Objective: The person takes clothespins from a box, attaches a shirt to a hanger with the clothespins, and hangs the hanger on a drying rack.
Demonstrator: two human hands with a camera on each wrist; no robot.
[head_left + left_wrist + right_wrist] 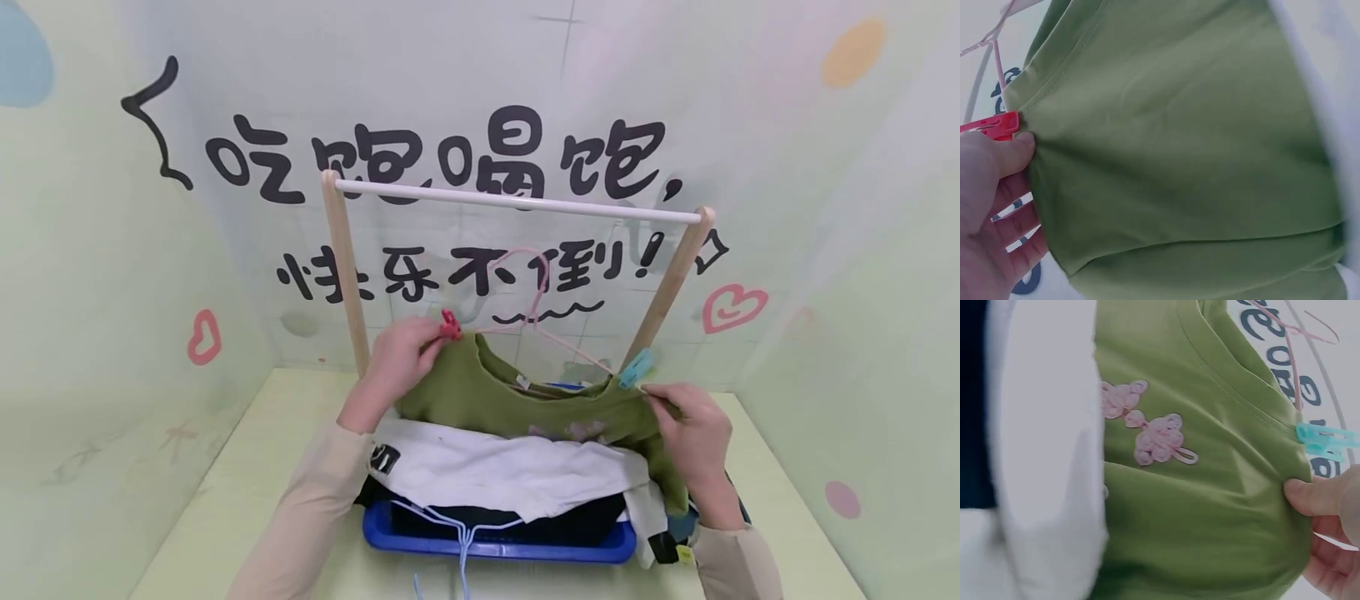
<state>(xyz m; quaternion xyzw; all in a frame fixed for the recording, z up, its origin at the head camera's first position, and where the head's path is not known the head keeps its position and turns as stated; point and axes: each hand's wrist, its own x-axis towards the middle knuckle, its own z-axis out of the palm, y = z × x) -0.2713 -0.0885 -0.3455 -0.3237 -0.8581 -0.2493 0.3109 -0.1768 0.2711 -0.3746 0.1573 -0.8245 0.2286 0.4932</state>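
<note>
A green T-shirt (495, 404) with pink knot-shaped decorations (1159, 439) hangs on a pink hanger (542, 287). A red clothespin (450, 325) is clipped at one shoulder and a light blue clothespin (636, 368) at the other. My left hand (401, 354) pinches the shirt's shoulder edge just below the red clothespin, thumb in front in the left wrist view. At the opposite shoulder, beneath the blue clothespin, my right hand (693, 429) pinches the fabric between thumb and fingers. The hanger's hook stands free, below the rack's white bar (517, 201).
A wooden rack (348, 283) stands behind the shirt. In front, a blue tray (495, 550) holds dark clothing, with a white garment (502, 471) lying over it. Light blue hangers (465, 537) rest at the tray's front edge. Printed walls enclose the table (247, 467).
</note>
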